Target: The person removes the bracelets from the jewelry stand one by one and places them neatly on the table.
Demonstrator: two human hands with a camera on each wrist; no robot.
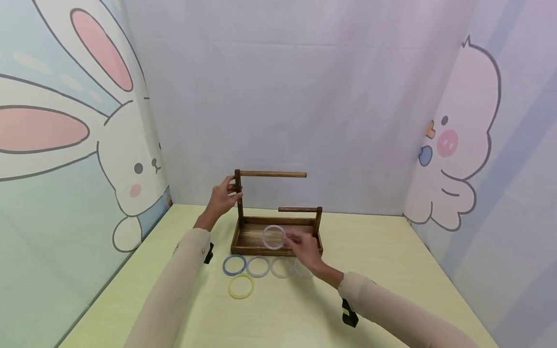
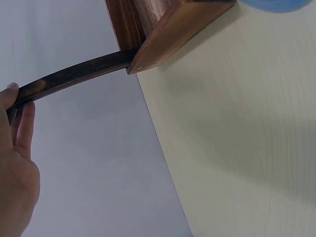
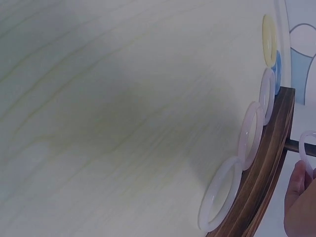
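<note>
My left hand [image 1: 221, 199] grips the tall upright post of a dark wooden bangle stand [image 1: 273, 174] between thumb and fingers; the left wrist view shows the post [image 2: 74, 71] running down to the base. My right hand [image 1: 306, 249] pinches a pale lilac bangle [image 1: 263, 237] by its right side, held up in front of the stand's tray, below the short bar [image 1: 298, 210]. In the right wrist view this bangle [image 3: 302, 148] is partly cut off by the frame edge. Both bars carry no bangle.
Before the stand lie a blue bangle [image 1: 224, 265], a yellow bangle [image 1: 241, 297] and several pale bangles [image 3: 202, 212], the rightmost partly under my right hand in the head view. The light wooden table [image 1: 361, 270] meets fabric walls with cartoon animals.
</note>
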